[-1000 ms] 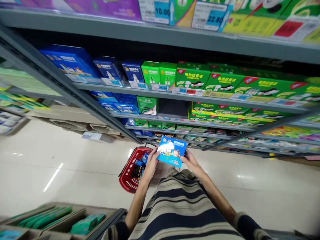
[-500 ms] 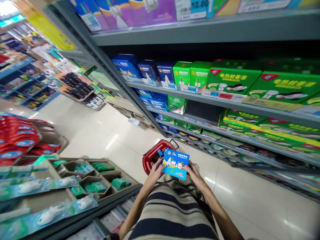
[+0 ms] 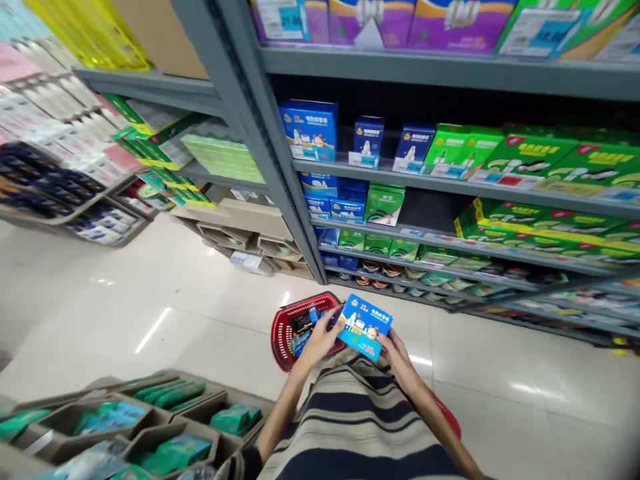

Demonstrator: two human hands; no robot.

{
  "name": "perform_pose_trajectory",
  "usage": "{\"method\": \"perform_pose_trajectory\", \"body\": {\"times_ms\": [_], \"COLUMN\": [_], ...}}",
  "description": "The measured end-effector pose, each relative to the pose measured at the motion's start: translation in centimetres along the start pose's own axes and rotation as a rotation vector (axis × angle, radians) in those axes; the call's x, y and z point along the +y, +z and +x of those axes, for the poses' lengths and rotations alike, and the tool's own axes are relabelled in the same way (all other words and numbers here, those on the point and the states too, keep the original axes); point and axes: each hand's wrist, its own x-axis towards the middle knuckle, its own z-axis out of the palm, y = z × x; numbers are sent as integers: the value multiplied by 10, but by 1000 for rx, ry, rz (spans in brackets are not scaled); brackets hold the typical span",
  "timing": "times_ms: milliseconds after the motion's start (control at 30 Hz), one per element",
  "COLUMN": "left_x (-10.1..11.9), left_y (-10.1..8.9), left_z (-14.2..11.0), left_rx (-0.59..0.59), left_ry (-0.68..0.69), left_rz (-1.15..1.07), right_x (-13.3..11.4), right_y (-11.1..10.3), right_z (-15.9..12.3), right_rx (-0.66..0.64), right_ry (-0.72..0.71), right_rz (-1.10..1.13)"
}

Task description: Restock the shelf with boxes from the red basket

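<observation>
A blue box of electric mosquito repellent liquid (image 3: 366, 327) is held between both hands in front of my striped shirt, its printed face turned up toward me. My left hand (image 3: 325, 333) grips the box's left edge, the thumb lying on the front. At the opposite edge, my right hand (image 3: 396, 352) closes round the lower right side. The fingers behind the box are hidden. Below and to the left, a red shopping basket (image 3: 280, 340) stands near the floor with several blue and dark packages in it. My left forearm and the box cover part of it.
Grey shelving (image 3: 450, 70) rises ahead, carrying blue boxes (image 3: 310, 130) and green boxes (image 3: 530, 157) of repellent. At lower left is a display of hexagonal bins (image 3: 170, 433) with green packs. Pale tiled floor (image 3: 190, 313) runs between. More shelves stand at far left.
The view has swung left, so the shelves sit further right. The box is tilted more clockwise, still in both hands. More of the basket and its contents shows.
</observation>
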Motion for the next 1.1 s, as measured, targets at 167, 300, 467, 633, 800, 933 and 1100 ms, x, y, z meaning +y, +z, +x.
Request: {"method": "perform_pose_trajectory", "body": {"times_ms": [167, 300, 467, 633, 800, 933, 1100], "left_x": [-4, -11, 0, 9, 28, 50, 62], "left_y": [-54, -61, -57, -61, -31, 18, 63], "left_z": [-12, -18, -33, -25, -4, 0, 7], "left_rx": [-72, -60, 85, 164, -111, -231, -199], "left_ry": [54, 86, 136, 147, -147, -222, -263], "left_rz": [-4, -110, -273, -434, -1054, -1370, -1413], "right_x": [7, -3, -25, -44, -69, -84, -82], "right_y": [56, 67, 79, 89, 94, 81, 31], "right_z": [-24, -23, 3, 15, -10, -20, -12], "right_rx": [-32, 1, 88, -40, -321, -220, -67], "right_ry": [15, -37, -176, -279, -504, -548, -462], "right_rz": [2, -34, -111, -114, -55, -63, 4]}}
